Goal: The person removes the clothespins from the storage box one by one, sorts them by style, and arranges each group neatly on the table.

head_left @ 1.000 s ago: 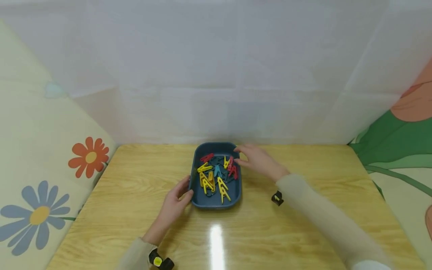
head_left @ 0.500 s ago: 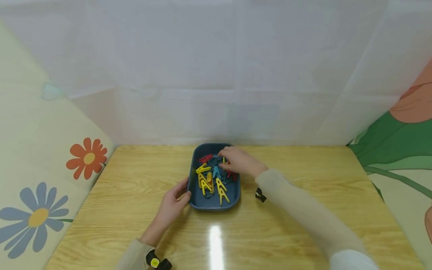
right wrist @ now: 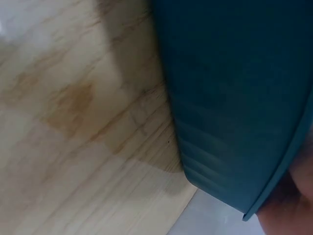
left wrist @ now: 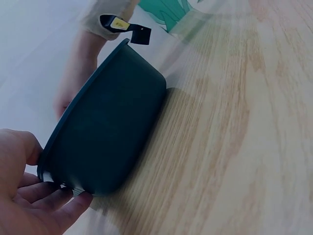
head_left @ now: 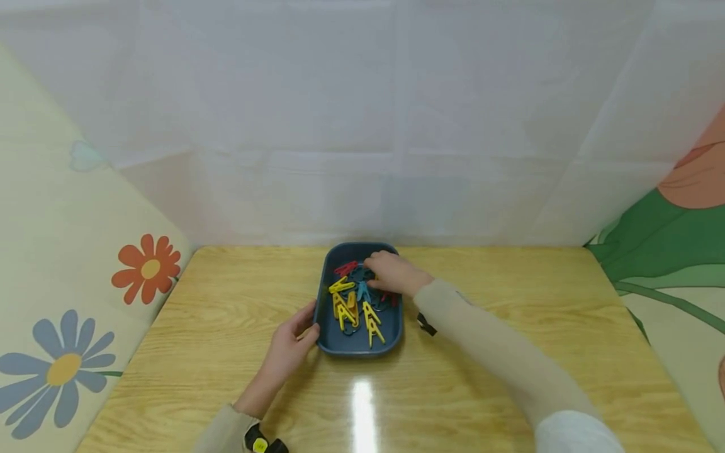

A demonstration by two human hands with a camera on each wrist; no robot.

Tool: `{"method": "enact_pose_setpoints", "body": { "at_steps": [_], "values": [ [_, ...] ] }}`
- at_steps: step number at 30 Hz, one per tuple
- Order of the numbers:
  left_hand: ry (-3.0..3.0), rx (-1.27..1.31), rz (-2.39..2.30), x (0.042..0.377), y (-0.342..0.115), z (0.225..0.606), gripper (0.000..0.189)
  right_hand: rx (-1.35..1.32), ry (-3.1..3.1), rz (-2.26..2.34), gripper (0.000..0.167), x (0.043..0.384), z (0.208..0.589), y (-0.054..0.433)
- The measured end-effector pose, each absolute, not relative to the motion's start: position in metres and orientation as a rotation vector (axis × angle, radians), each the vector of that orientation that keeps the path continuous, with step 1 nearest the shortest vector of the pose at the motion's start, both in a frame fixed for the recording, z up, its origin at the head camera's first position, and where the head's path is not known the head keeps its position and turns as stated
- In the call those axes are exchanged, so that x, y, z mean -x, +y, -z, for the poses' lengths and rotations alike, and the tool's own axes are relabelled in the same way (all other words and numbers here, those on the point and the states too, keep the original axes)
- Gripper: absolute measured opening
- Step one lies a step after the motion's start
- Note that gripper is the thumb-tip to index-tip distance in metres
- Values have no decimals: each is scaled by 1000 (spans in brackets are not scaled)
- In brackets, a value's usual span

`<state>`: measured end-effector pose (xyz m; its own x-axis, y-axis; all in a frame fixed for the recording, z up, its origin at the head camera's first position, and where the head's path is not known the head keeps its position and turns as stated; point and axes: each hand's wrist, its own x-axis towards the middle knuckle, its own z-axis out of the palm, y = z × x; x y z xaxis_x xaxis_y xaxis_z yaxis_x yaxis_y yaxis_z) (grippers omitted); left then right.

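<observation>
A dark blue plastic tray [head_left: 348, 343] holds several plastic clothespins: a red clothespin [head_left: 345, 268] at the far left, a yellow clothespin [head_left: 341, 285] below it, a light blue clothespin [head_left: 363, 291] in the middle and more yellow ones nearer me. My left hand [head_left: 289, 343] grips the tray's left side; in the left wrist view the thumb sits at the rim and the fingers lie against the outer wall. Over the right side my right hand [head_left: 394, 272] reaches down among the clothespins. It covers some of them, and I cannot tell whether its fingers pinch one.
The tray stands on a wood-grain table [head_left: 481, 377] near its back edge. Behind rises a white cloth [head_left: 362, 126], with flower-patterned cloth [head_left: 62, 251] at both sides. Black wrist cameras [head_left: 427, 324] sit on both arms.
My right hand has moved left from the tray's right rim and down in among the clothespins, hiding the yellow and red ones there. The left hand has stayed at the tray's side.
</observation>
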<state>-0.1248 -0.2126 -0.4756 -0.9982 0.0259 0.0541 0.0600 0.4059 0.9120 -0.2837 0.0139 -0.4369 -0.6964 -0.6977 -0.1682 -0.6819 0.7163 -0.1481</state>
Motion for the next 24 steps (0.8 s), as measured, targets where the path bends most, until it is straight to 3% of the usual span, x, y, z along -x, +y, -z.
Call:
{"method": "enact_pose_setpoints", "body": {
  "at_steps": [24],
  "values": [
    [-2575, 81, 1730, 125, -211, 478, 51, 1048, 2726, -99, 35, 288, 445, -1]
  ]
}}
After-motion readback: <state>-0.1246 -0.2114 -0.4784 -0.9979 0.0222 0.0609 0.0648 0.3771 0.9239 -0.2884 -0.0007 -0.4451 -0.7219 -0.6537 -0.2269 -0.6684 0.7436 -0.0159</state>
